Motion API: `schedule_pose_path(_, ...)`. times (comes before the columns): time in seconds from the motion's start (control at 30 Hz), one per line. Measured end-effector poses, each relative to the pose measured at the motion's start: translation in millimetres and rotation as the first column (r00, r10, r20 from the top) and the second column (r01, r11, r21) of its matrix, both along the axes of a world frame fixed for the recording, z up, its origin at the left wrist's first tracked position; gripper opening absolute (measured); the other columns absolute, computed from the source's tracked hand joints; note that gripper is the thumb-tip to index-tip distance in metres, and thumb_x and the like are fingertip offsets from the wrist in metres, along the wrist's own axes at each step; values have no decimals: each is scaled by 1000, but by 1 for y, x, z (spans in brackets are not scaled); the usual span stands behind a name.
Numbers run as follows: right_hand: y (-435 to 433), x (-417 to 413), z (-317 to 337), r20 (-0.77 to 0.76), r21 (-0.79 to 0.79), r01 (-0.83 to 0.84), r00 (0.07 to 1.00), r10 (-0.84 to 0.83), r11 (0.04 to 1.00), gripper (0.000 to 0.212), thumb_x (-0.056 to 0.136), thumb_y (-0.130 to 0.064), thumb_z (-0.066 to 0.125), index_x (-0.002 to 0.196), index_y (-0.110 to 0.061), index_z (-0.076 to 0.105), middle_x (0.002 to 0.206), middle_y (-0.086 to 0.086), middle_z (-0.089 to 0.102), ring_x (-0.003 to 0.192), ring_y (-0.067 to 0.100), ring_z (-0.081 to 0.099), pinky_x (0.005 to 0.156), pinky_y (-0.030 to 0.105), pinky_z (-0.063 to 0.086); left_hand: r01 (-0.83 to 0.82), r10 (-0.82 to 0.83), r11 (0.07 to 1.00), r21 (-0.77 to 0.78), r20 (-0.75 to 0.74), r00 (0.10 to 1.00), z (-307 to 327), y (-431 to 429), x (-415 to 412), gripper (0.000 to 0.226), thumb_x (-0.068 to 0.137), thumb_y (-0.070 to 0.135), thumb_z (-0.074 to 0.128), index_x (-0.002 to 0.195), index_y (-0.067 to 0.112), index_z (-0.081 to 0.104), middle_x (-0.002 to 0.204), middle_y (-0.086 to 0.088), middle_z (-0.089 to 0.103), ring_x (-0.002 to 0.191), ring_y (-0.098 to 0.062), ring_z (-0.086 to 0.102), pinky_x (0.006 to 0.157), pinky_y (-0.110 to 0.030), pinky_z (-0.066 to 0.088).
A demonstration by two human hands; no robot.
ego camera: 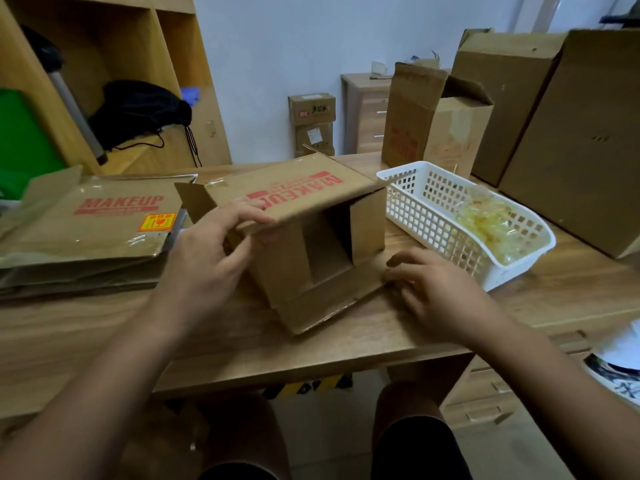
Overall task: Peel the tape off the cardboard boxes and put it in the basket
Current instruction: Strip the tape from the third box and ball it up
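Table (104, 327): wooden.
MAKEUP box (311, 258): mid-table toward the front edge, open end facing you; light, stiff.
Basket (498, 271): just right of the box, holding crumpled tape (491, 223).
Your left hand (204, 251): pinches the box's top panel edge.
Your right hand (436, 289): fingers loosely bent, tips at the bottom flap.
Tape remnant (216, 183): top panel's far corner; thin, clingy, probably tears. Lift a loose edge.

- Prob. home office / storage rm.
- Wood desk (104, 334), open shelf unit (149, 46), drawer cabinet (363, 112) by wall.
- Lots of cardboard boxes (588, 133) on desk.
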State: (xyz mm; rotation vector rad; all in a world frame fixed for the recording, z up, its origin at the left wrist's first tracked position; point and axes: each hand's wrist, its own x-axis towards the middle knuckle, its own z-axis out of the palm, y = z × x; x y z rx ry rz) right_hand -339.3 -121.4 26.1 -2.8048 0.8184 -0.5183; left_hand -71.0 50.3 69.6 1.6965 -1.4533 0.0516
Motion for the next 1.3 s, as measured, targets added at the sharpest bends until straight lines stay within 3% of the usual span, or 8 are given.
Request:
schedule_pose_path(0.17,14,-5,-16,1,-22,-22,1000,23,1000,35,97,-18,59,131,-21,70,133,-8,64,121,15,54,102,30,46,-59,30,981,-187,-154,988,1,-11,-9,33,100,58,49,125,41,62,108,27,70,104,4,64,78,-14,52)
schedule_pose_path(0.33,20,-3,-17,26,-25,-9,1000,9,1000,33,97,-20,58,127,-23,72,127,-10,67,117,15,57,101,36,48,-126,82,961,-248,-179,980,7,-18,-7,26,103,43,54,80,35,62,68,24,59,66,4,53,58,-9,37)
schedule_pose_path(0.5,16,17,-4,293,245,203,916,-272,948,55,89,-52,64,137,-29,51,114,-14,59,96,3,59,82,32,53,-125,58,953,-275,-240,969,12,-21,-8,26,103,41,55,79,33,62,67,23,59,66,5,51,59,-12,39)
schedule_pose_path(0.7,14,56,14,258,223,396,857,-446,891,108,74,-81,64,156,-30,15,151,0,40,133,23,50,93,45,52,-107,29,948,-300,-252,967,14,-18,0,51,101,48,54,93,0,66,83,-26,61,81,-40,55,68,-51,50)
schedule_pose_path(0.8,12,70,18,298,187,411,842,-450,892,93,77,-74,69,148,-29,29,135,-2,51,120,22,56,83,38,49,-130,46,945,-300,-271,962,15,-17,0,60,99,52,54,97,-8,64,90,-28,63,86,-41,59,75,-58,50)
schedule_pose_path(1.07,17,66,17,388,390,193,852,-351,900,67,89,-57,56,150,-36,37,132,-11,60,115,8,60,91,40,56,-429,344,852,-300,-297,891,11,-26,-4,28,96,50,59,104,23,56,111,4,53,98,-10,56,84,-36,55)
schedule_pose_path(1.17,15,55,15,463,545,24,825,-325,838,22,93,-46,50,112,-44,61,94,-20,68,82,1,63,74,35,52,-448,346,863,-232,-373,861,6,-28,-4,36,96,57,54,109,23,51,112,-3,58,97,-20,60,83,-48,55)
schedule_pose_path(1.3,16,44,16,503,668,-84,783,-366,739,18,85,-48,50,89,-56,65,85,-25,69,77,-4,65,68,30,45,-391,284,905,-166,-448,848,-2,-27,-5,48,86,66,55,117,31,46,124,-3,61,114,-24,62,92,-52,55)
